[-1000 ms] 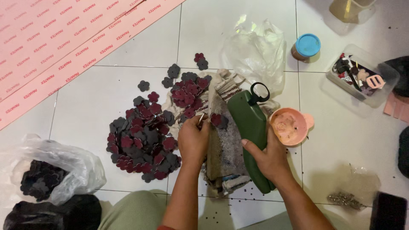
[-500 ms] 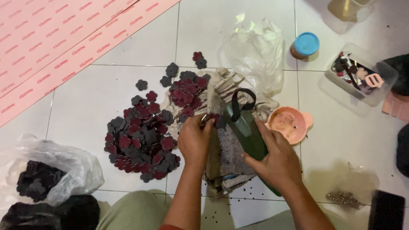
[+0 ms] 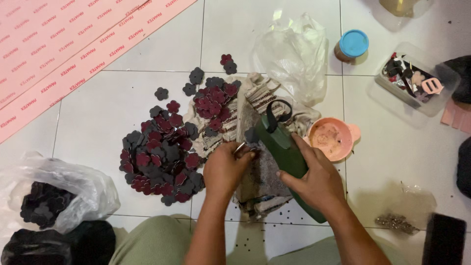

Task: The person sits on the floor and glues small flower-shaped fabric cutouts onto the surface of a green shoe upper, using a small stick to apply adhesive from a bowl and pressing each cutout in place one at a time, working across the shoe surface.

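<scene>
Dark green tool (image 3: 287, 159) is gripped in the right hand (image 3: 314, 181) over the worn pad (image 3: 260, 167) on the floor, left hand (image 3: 225, 169) pinching a small metal bit (image 3: 239, 147) beside it, so looks like mid-punch; lining up comes next, I'd guess.

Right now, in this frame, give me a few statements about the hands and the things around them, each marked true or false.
1. The right hand rests on a dark green tool. True.
2. The left hand is inside the plastic bag at the lower left. False: it pinches a small metal piece at the tool, over a grey pad.
3. The heap of flower-shaped cutouts lies left of the hands. True.
4. The pink bowl is stacked on the jar with the blue lid. False: the bowl sits on the floor beside the tool, and the jar stands apart.
</scene>
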